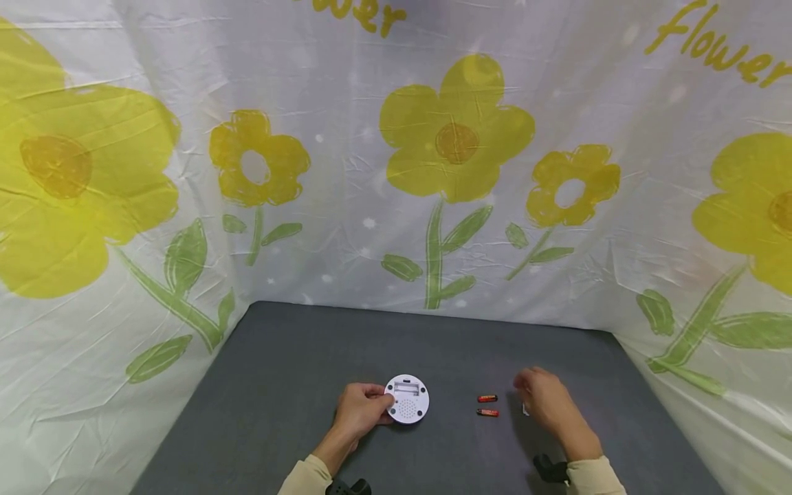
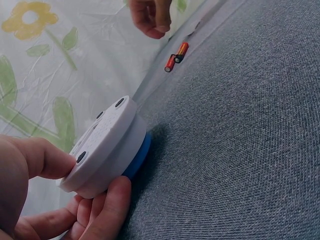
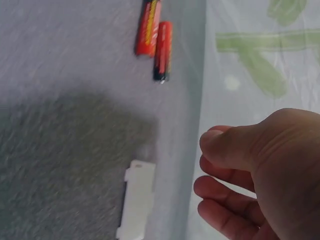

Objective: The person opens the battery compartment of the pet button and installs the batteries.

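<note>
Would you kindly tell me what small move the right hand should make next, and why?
Probably the right hand should pick up a battery: it appears to hold nothing, two batteries lie on the table, and the left hand holds the white device with its compartment open and seemingly empty.
</note>
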A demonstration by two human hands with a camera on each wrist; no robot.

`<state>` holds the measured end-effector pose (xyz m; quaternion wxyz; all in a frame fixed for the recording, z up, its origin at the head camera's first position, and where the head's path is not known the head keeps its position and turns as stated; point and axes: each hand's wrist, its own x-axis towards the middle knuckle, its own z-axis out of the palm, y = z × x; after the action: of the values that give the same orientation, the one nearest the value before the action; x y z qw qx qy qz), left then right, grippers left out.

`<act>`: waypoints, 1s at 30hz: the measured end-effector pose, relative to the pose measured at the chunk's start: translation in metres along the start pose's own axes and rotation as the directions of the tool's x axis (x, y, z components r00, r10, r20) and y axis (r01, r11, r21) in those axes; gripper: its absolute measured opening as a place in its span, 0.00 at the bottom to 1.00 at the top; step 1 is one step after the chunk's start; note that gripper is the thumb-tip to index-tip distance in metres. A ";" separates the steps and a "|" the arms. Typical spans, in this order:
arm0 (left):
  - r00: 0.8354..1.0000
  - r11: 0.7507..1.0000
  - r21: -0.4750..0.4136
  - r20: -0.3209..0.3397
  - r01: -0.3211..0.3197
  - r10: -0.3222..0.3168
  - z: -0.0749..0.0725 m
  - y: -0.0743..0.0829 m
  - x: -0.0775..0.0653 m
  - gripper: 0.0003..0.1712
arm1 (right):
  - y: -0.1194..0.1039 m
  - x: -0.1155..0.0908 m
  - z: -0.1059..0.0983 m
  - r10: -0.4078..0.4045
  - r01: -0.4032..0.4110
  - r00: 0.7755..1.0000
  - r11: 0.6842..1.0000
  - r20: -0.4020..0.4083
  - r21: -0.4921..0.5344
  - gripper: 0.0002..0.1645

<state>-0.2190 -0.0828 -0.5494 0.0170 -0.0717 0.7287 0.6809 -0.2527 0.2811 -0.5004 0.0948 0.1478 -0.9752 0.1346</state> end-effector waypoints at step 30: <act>1.000 1.000 0.009 -0.001 -0.002 0.002 -0.001 0.002 -0.001 0.18 | -0.023 0.011 0.025 -0.129 0.116 0.985 0.987 0.111 0.112 0.09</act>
<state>-0.2181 -0.0833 -0.5468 0.0164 -0.0713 0.7320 0.6774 -0.2599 0.2501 -0.5158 0.0374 0.2200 -0.9597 0.1705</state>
